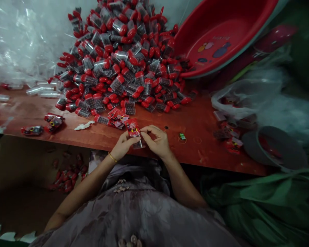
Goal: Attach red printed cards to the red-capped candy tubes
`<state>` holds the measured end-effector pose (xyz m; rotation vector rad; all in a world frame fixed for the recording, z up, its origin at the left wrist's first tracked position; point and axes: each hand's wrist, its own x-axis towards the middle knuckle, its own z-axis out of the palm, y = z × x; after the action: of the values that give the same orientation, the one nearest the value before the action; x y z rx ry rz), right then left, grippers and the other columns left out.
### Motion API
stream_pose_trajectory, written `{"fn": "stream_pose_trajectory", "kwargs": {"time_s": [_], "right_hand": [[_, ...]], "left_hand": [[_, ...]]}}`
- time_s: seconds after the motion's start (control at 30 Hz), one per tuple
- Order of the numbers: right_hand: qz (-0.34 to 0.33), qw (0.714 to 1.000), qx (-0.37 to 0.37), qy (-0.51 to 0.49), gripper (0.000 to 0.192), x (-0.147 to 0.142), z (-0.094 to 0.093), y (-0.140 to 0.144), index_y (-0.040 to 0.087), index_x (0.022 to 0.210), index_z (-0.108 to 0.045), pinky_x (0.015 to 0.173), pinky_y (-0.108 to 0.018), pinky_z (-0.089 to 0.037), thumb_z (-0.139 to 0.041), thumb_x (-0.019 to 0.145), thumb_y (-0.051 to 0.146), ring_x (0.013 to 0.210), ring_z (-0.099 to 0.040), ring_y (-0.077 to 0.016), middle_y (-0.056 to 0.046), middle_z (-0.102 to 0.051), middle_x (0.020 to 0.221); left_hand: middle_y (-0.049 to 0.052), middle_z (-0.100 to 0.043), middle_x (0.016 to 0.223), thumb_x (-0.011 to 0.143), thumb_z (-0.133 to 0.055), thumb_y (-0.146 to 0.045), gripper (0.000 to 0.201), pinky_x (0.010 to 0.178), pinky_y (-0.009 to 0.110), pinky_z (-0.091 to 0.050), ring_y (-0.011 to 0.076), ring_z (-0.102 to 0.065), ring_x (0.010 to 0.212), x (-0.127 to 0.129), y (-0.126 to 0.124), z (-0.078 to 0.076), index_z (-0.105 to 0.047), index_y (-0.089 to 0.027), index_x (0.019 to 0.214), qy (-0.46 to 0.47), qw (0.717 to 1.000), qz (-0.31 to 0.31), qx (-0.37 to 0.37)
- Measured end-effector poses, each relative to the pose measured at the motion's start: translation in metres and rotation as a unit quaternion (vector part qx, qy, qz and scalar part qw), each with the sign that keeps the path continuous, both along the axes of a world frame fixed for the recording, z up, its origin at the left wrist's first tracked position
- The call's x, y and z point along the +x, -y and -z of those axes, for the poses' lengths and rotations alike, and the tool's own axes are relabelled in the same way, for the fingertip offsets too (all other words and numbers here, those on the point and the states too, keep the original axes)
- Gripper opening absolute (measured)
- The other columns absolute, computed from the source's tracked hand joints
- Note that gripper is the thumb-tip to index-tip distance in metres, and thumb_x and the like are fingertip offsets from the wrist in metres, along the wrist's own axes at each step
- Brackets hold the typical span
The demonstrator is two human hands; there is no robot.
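A small red printed packet [133, 127] with a yellow and black picture is held up at the table's front edge, and a clear part sticks out below it. My left hand [123, 146] grips it, the thumb lying across its lower half. From the other side, my right hand [156, 140] pinches its right edge between thumb and forefinger. Just behind lies a little stack of red printed cards [117, 117]. Beyond them rises a big heap of clear tubes with red caps [123, 80], many with dark pieces inside.
A red basin [221, 31] leans at the back right. Clear plastic bags [247, 91] and a grey round container [275, 147] stand on the right. Several packed pieces [32, 130] lie left, near a white scrap [84, 125]. Below the table is an open box with red packets [68, 176].
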<state>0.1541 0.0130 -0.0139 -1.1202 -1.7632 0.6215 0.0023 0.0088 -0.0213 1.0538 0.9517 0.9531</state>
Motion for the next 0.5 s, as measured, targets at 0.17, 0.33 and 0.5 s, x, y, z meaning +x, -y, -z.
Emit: {"fn": "stream_pose_trajectory", "kwargs": {"time_s": [0.17, 0.33, 0.5], "right_hand": [[0.010, 0.997, 0.032, 0.069, 0.011, 0.000, 0.003, 0.005, 0.024, 0.079, -0.065, 0.081, -0.034, -0.044, -0.055, 0.085, 0.026, 0.070, -0.062, -0.0155, 0.000, -0.069, 0.073], [0.025, 0.984, 0.086, 0.154, 0.014, -0.001, 0.003, 0.013, 0.023, 0.083, -0.065, 0.095, -0.041, -0.036, -0.052, 0.087, 0.023, 0.070, -0.063, -0.0157, -0.001, -0.072, 0.078], [0.012, 0.960, 0.138, 0.245, 0.017, 0.002, -0.003, 0.015, 0.022, 0.087, -0.064, 0.101, -0.041, -0.031, -0.047, 0.089, 0.019, 0.067, -0.061, -0.0138, -0.001, -0.072, 0.081]], "left_hand": [[-0.003, -0.057, 0.053, 0.069, -0.044, -0.026, 0.012, 0.056, 0.031, -0.052, 0.0113, -0.051, 0.043, 0.009, 0.008, -0.006, -0.047, -0.019, 0.077, 0.120, 0.982, -0.015, -0.146], [-0.003, -0.054, 0.051, 0.067, -0.039, -0.025, 0.015, 0.052, 0.032, -0.052, 0.0110, -0.048, 0.041, 0.011, 0.012, -0.003, -0.045, -0.020, 0.080, 0.136, 0.968, -0.029, -0.210], [-0.003, -0.057, 0.050, 0.057, -0.043, -0.021, 0.024, 0.045, 0.027, -0.049, 0.0116, -0.049, 0.039, 0.013, 0.014, -0.007, -0.044, -0.020, 0.080, 0.106, 0.973, -0.065, -0.192]]}}
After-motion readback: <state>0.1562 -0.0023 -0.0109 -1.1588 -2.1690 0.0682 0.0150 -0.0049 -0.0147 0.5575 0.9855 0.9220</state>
